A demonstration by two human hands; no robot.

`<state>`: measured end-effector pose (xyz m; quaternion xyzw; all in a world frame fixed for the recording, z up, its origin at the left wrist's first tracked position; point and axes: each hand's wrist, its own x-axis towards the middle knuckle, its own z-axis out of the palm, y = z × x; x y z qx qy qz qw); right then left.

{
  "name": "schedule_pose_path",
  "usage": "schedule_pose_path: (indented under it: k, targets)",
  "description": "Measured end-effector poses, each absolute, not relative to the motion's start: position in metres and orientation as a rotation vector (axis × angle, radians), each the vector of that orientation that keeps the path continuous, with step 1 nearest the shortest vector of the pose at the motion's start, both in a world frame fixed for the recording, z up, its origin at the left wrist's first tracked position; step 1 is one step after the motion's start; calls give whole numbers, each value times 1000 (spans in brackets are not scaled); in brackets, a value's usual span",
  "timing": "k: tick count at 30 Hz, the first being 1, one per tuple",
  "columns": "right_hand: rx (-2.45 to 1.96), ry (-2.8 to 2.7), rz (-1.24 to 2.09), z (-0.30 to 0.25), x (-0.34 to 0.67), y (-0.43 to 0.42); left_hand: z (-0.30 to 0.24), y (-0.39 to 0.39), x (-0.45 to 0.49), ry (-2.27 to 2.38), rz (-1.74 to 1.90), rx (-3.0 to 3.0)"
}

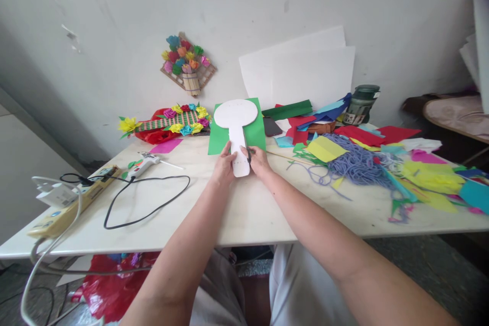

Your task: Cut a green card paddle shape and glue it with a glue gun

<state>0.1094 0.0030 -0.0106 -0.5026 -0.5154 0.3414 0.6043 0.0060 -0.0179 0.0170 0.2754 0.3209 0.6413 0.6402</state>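
Note:
A white paddle-shaped cutout point(235, 113), with a wide rounded top and a narrow stem, overlaps a green sheet point(218, 140) at the middle of the table. My left hand point(224, 164) is closed on the left edge of the stem, its thumb over the front. On the other side my right hand point(260, 161) is closed round a slim black object point(249, 155), too small to name, and its fingers touch the stem's right edge. Small dark marks show near the stem's lower end and the cutout's top.
A glue gun point(143, 164) with a looped black cord lies left, near a power strip point(72, 204). Behind it stands a flower-decorated craft point(171, 121). To the right are blue yarn point(357, 160), coloured paper point(324, 148), a phone point(272, 127) and a green-lidded jar point(361, 105).

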Motion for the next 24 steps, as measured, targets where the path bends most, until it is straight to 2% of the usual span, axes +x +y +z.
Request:
schedule_pose_path:
  k: [24]
  targets:
    - [-1237, -1212, 744, -5, 109, -1, 16, -19, 8, 744, 1442, 636]
